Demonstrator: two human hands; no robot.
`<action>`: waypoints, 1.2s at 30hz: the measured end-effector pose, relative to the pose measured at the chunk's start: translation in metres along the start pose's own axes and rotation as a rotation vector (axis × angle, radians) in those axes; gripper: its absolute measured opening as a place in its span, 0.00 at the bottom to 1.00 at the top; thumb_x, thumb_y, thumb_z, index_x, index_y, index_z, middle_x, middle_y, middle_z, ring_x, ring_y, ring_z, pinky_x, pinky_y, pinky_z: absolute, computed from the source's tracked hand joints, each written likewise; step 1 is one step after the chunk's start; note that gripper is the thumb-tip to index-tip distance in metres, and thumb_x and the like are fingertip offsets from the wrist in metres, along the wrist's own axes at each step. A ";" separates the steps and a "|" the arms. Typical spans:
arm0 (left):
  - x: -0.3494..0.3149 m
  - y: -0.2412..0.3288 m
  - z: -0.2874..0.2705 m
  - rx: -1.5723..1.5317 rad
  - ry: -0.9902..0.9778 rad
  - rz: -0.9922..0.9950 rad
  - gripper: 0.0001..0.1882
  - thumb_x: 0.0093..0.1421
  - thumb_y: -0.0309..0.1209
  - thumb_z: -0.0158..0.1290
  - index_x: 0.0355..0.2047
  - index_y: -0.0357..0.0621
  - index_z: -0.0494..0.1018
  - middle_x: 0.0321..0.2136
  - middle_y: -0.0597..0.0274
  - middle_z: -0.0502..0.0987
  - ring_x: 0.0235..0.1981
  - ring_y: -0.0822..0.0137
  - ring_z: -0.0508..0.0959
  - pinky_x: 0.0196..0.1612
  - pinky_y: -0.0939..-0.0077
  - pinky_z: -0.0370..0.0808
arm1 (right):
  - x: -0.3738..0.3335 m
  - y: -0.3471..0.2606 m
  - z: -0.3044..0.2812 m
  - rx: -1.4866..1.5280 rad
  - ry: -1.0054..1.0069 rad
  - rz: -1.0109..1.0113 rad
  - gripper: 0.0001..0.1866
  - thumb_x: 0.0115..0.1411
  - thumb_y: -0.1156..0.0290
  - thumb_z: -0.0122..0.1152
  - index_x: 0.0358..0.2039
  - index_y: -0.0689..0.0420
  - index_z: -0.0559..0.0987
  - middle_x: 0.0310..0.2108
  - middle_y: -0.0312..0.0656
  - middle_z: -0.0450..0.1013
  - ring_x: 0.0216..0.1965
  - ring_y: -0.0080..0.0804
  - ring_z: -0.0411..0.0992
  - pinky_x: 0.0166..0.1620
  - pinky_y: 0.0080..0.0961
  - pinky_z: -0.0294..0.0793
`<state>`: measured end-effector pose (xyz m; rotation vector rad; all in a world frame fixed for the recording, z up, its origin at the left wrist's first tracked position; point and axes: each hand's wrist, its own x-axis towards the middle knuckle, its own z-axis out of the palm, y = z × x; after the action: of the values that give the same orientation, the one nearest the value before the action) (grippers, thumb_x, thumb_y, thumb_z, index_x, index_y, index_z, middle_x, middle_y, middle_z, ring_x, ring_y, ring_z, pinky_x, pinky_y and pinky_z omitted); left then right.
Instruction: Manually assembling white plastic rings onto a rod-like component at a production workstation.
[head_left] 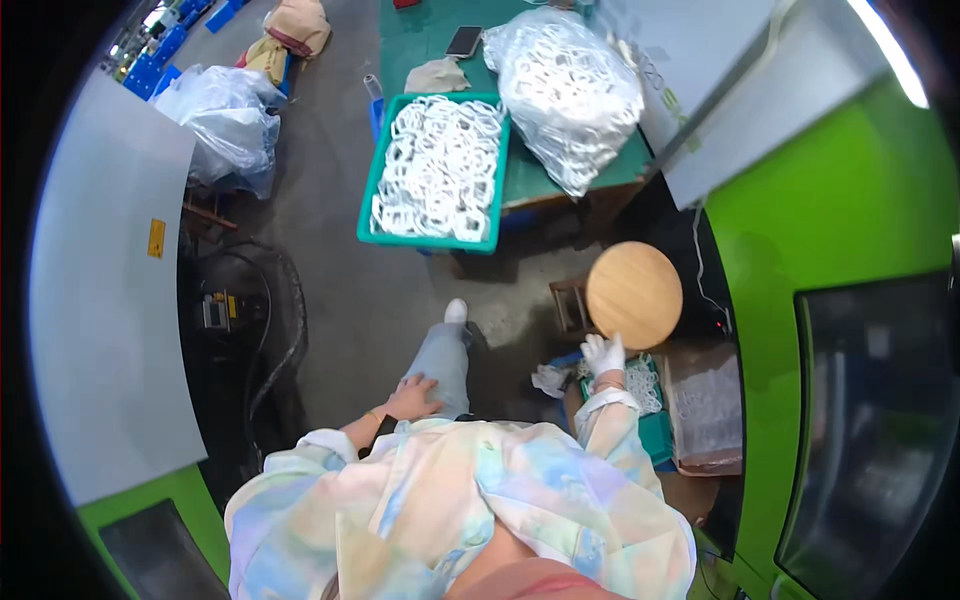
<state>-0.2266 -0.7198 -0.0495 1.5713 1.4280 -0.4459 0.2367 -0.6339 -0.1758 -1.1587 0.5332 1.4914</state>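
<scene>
My bare left hand (409, 397) rests on my left thigh, fingers spread over the light blue trousers (440, 360); it holds nothing. My right hand (604, 357), in a white glove, is at the near rim of a round wooden stool (635, 295). Its fingers look stretched and apart, meeting the seat's edge, with no clear grip around it. Below and right of that hand, a green crate (655, 438) holds white ring-like parts (643, 385), partly hidden by my sleeve.
Ahead, a green bin (369, 215) full of white rings sits at the green table (530, 185), beside a clear bag (570, 100) of similar parts. A phone (464, 42) lies behind. Green-and-white machines (850, 200) flank me. Cables (290, 330) lie left; a carton (705, 410) stands right.
</scene>
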 end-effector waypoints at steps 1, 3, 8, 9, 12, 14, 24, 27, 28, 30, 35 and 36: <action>0.009 -0.005 -0.030 -0.088 0.123 0.132 0.40 0.58 0.51 0.56 0.65 0.44 0.59 0.66 0.40 0.55 0.64 0.40 0.62 0.63 0.51 0.63 | 0.021 -0.009 -0.006 0.138 -0.007 -0.018 0.43 0.66 0.39 0.44 0.69 0.59 0.51 0.72 0.48 0.48 0.72 0.47 0.47 0.68 0.49 0.52; 0.004 0.002 -0.091 -0.312 0.469 0.132 0.32 0.59 0.34 0.58 0.62 0.39 0.61 0.61 0.45 0.61 0.58 0.48 0.68 0.59 0.58 0.68 | 0.053 -0.008 -0.005 0.269 0.129 -0.039 0.42 0.65 0.39 0.45 0.67 0.59 0.57 0.69 0.47 0.55 0.68 0.47 0.54 0.66 0.48 0.56; 0.044 0.008 -0.268 -0.249 1.012 0.239 0.28 0.65 0.28 0.52 0.63 0.35 0.58 0.59 0.45 0.61 0.57 0.52 0.68 0.59 0.63 0.68 | 0.103 0.011 0.010 0.585 0.226 -0.212 0.31 0.66 0.45 0.45 0.57 0.59 0.70 0.57 0.53 0.67 0.58 0.49 0.66 0.61 0.51 0.66; 0.050 0.018 -0.296 -0.323 1.007 0.242 0.28 0.66 0.28 0.51 0.64 0.34 0.57 0.59 0.45 0.62 0.59 0.52 0.67 0.61 0.62 0.66 | 0.106 0.018 0.024 0.635 0.216 -0.224 0.29 0.68 0.48 0.44 0.57 0.60 0.69 0.59 0.52 0.66 0.61 0.50 0.64 0.62 0.52 0.65; 0.084 0.024 -0.344 -0.404 0.886 0.214 0.29 0.67 0.28 0.49 0.66 0.33 0.55 0.63 0.44 0.59 0.63 0.50 0.65 0.65 0.63 0.62 | 0.112 0.027 0.057 0.760 0.189 -0.251 0.28 0.71 0.51 0.42 0.59 0.61 0.68 0.63 0.52 0.64 0.65 0.50 0.62 0.64 0.54 0.63; 0.125 0.020 -0.350 -0.185 0.828 0.305 0.31 0.68 0.27 0.46 0.68 0.33 0.49 0.67 0.41 0.53 0.65 0.47 0.61 0.67 0.63 0.57 | 0.113 0.030 0.051 0.782 0.155 -0.375 0.27 0.72 0.53 0.41 0.61 0.61 0.67 0.63 0.52 0.65 0.65 0.50 0.62 0.64 0.55 0.64; 0.117 0.037 -0.345 -0.145 0.669 0.265 0.37 0.69 0.26 0.41 0.70 0.30 0.32 0.70 0.35 0.39 0.72 0.45 0.44 0.72 0.62 0.43 | 0.069 0.134 0.095 0.767 0.137 -0.538 0.26 0.72 0.59 0.46 0.63 0.61 0.62 0.64 0.53 0.61 0.66 0.52 0.58 0.67 0.49 0.62; 0.117 0.021 -0.350 -0.155 0.620 0.276 0.40 0.69 0.27 0.42 0.70 0.31 0.29 0.70 0.33 0.37 0.72 0.43 0.42 0.72 0.60 0.42 | 0.047 0.182 0.108 0.777 0.152 -0.586 0.26 0.71 0.61 0.49 0.62 0.64 0.63 0.64 0.51 0.62 0.67 0.48 0.58 0.68 0.45 0.61; 0.116 0.021 -0.350 -0.150 0.599 0.267 0.40 0.69 0.27 0.42 0.70 0.31 0.28 0.70 0.33 0.37 0.72 0.43 0.42 0.72 0.60 0.42 | 0.035 0.204 0.108 0.779 0.145 -0.572 0.25 0.71 0.61 0.49 0.62 0.64 0.63 0.64 0.51 0.62 0.66 0.47 0.58 0.69 0.45 0.61; 0.122 0.022 -0.353 -0.150 0.569 0.308 0.42 0.69 0.29 0.43 0.70 0.31 0.27 0.70 0.32 0.35 0.72 0.42 0.40 0.71 0.59 0.41 | 0.027 0.240 0.104 0.793 0.152 -0.567 0.25 0.71 0.61 0.50 0.62 0.64 0.64 0.64 0.50 0.62 0.66 0.47 0.58 0.68 0.46 0.61; 0.128 0.037 -0.356 -0.146 0.515 0.427 0.46 0.68 0.35 0.47 0.69 0.28 0.26 0.69 0.29 0.33 0.71 0.39 0.40 0.71 0.56 0.41 | 0.037 0.360 0.014 1.892 -0.602 -0.038 0.24 0.72 0.61 0.47 0.61 0.64 0.65 0.64 0.49 0.61 0.66 0.45 0.58 0.68 0.43 0.62; 0.126 0.022 -0.357 -0.122 0.545 0.385 0.47 0.68 0.35 0.48 0.68 0.28 0.26 0.69 0.28 0.34 0.71 0.38 0.40 0.71 0.56 0.41 | 0.030 0.367 0.052 1.533 -0.166 -0.122 0.23 0.72 0.62 0.46 0.61 0.64 0.64 0.64 0.50 0.61 0.66 0.44 0.58 0.68 0.42 0.62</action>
<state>-0.2854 -0.3555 0.0393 1.8954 1.4550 0.3176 -0.1186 -0.6786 -0.2755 0.1475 1.1418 0.6499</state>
